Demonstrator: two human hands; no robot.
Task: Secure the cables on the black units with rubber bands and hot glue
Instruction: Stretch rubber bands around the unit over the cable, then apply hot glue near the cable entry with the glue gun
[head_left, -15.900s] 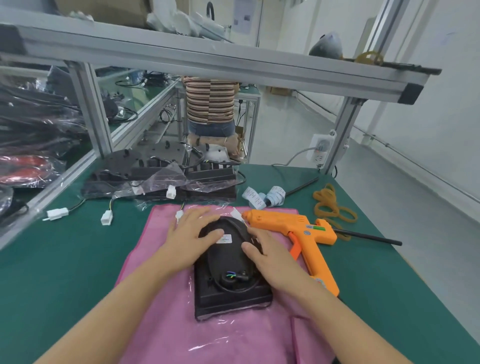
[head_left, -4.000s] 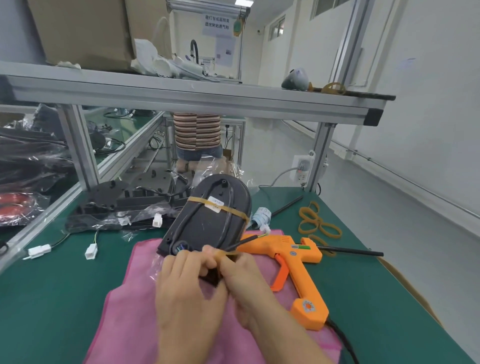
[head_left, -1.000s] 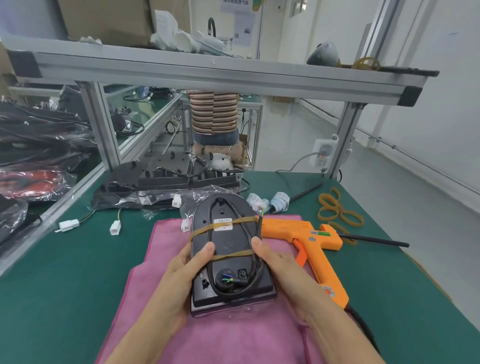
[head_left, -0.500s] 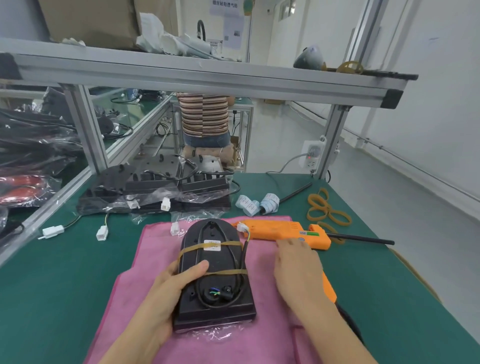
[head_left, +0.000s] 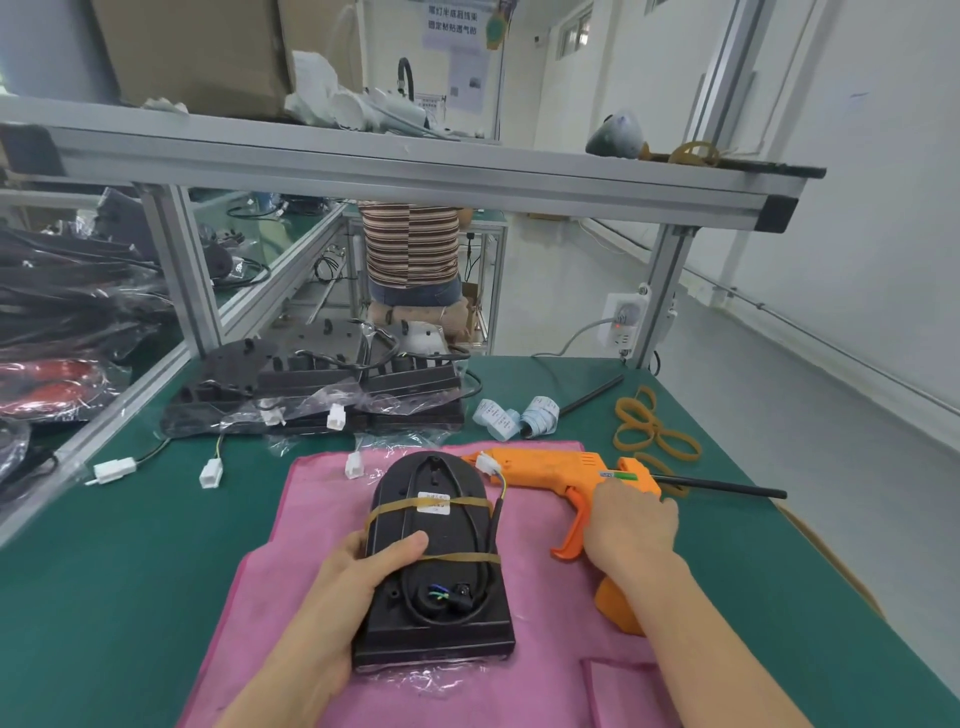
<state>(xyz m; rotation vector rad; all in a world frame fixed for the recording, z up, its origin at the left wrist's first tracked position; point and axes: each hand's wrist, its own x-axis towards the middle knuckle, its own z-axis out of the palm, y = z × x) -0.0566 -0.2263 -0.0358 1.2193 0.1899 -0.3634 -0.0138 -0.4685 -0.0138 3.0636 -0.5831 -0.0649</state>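
A black unit (head_left: 441, 525) lies on a pink cloth (head_left: 524, 644) with its cable looped on top under two tan rubber bands (head_left: 462, 557). Its white connector (head_left: 487, 462) rests against the orange hot glue gun (head_left: 550, 467), which lies to the unit's right. My left hand (head_left: 358, 577) holds the unit's left edge, thumb on top. My right hand (head_left: 631, 525) lies over the glue gun's handle with fingers curled round it; the trigger shows left of the hand.
More black units (head_left: 317, 384) in clear plastic are stacked at the back of the green table (head_left: 104, 571). Spare rubber bands (head_left: 654, 431), label rolls (head_left: 514, 415) and a black glue stick (head_left: 727, 487) lie at the right. An aluminium shelf frame (head_left: 415, 171) spans overhead. A person stands beyond.
My right hand left the unit's right edge and moved right onto the glue gun's handle. My left hand stays on the banded unit, which lies flat on the cloth.
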